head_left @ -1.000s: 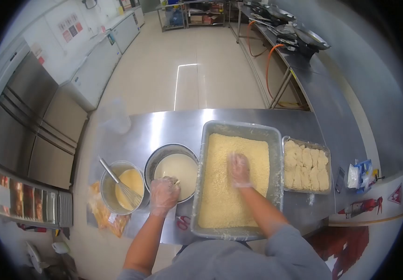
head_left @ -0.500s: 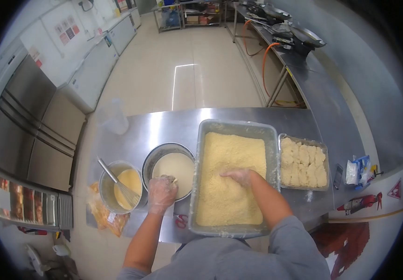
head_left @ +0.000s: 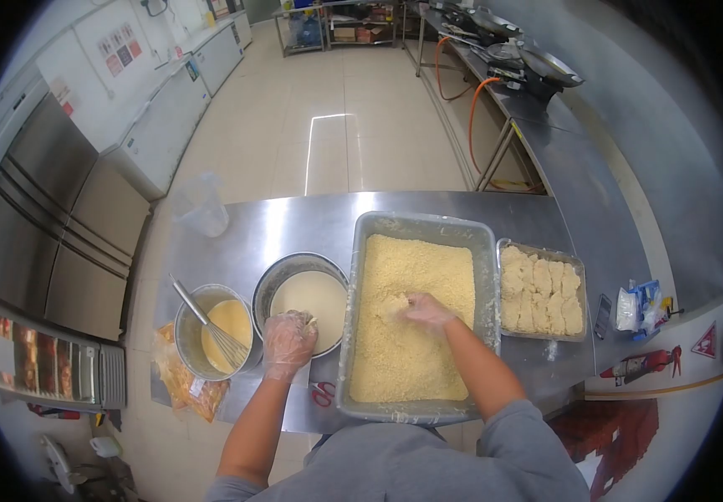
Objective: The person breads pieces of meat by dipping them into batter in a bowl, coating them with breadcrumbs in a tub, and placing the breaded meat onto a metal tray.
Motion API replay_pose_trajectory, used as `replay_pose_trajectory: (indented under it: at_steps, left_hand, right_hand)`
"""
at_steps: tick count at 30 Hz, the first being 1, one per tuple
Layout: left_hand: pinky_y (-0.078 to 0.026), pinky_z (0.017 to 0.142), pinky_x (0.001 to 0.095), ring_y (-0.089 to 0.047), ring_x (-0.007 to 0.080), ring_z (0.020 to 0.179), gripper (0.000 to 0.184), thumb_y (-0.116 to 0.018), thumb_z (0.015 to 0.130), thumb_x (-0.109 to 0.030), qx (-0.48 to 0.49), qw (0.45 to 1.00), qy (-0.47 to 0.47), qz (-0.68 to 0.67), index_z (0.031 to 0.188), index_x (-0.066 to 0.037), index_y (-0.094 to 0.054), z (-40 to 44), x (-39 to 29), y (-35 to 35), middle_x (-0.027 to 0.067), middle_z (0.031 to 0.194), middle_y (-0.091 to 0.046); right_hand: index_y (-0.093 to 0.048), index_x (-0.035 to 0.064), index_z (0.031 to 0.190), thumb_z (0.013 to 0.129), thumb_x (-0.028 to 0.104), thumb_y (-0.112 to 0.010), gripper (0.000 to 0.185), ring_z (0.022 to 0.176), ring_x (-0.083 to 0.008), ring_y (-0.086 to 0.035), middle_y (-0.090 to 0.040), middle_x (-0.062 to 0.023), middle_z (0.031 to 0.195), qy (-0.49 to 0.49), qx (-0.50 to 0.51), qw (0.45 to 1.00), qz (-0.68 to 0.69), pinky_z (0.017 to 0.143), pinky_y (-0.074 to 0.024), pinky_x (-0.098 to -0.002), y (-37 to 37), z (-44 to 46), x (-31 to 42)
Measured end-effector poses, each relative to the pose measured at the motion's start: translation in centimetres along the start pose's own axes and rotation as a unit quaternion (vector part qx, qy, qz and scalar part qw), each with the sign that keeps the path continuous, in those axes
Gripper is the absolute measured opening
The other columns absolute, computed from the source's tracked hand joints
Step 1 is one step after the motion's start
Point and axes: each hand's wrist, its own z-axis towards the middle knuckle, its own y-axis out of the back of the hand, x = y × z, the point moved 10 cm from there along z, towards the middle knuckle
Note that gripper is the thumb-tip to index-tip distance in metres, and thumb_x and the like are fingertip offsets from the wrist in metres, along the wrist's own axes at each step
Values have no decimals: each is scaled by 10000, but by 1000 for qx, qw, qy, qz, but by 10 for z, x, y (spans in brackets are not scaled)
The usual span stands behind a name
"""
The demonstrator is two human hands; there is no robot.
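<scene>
My left hand (head_left: 288, 339), in a clear plastic glove, is curled at the near rim of a metal bowl of pale, thin batter (head_left: 309, 303). Its fingers close around something mostly hidden. My right hand (head_left: 429, 310), also gloved, is inside a large grey tub (head_left: 425, 224) of yellow crumbs (head_left: 411, 360). A pale clump of crumbs shows at its fingertips; whether a piece lies inside the clump I cannot tell. To the right of the tub, a clear tray (head_left: 580, 331) holds rows of crumb-coated pieces (head_left: 543, 293).
At left stand a metal pot (head_left: 181, 347) of yellow liquid with a whisk (head_left: 226, 344), and a plastic bag of orange food (head_left: 196, 393). Red scissors (head_left: 323, 394) lie near the front edge. A clear jug (head_left: 202, 207) stands at the back left, a phone (head_left: 602, 316) at right.
My right hand has lifted slightly and turned in the crumbs, with a pale clump now at its fingertips. My left hand stays curled at the batter bowl. The view shifted slightly.
</scene>
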Motion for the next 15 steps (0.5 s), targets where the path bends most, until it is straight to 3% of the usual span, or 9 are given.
replay_pose_trajectory:
  at_steps: [2, 5, 11, 15]
  left_hand:
    - [-508, 994, 500, -723, 366, 1059, 310, -724, 941, -340, -6, 1000, -3, -2, 1092, -90, -830, 0, -1, 1, 156, 1078, -804]
    - [-516, 980, 505, -727, 372, 1042, 302, -728, 936, -332, -11, 1000, -8, -4, 1079, -87, -829, 1, -1, 1, 161, 1064, -803]
    - [-539, 941, 521, -737, 382, 988, 279, -731, 928, -320, -6, 1000, -17, -14, 1033, -78, -822, 4, -4, 4, 170, 1010, -797]
    - [-543, 936, 523, -738, 383, 980, 276, -725, 933, -316, 2, 1000, -12, -10, 1028, -75, -818, 3, -5, 4, 172, 1000, -794]
  right_hand:
    - [-727, 18, 1397, 968, 169, -857, 473, 1109, -177, -723, -793, -90, 1227, 38, 17, 996, 82, 983, -579, -374, 5, 2, -1]
    - [-752, 33, 1342, 998, 66, -801, 349, 1062, -124, -725, -800, -30, 1184, 14, -41, 994, 96, 949, -584, -320, 21, -21, 31]
    - [-737, 43, 1294, 1037, 15, -739, 259, 1073, -116, -709, -780, -12, 1207, 115, -37, 975, 187, 964, -581, -305, 34, -6, 22]
    - [-683, 49, 1370, 1051, 0, -709, 323, 1104, -118, -701, -758, -17, 1264, 125, -26, 972, 195, 989, -576, -313, 42, -13, 28]
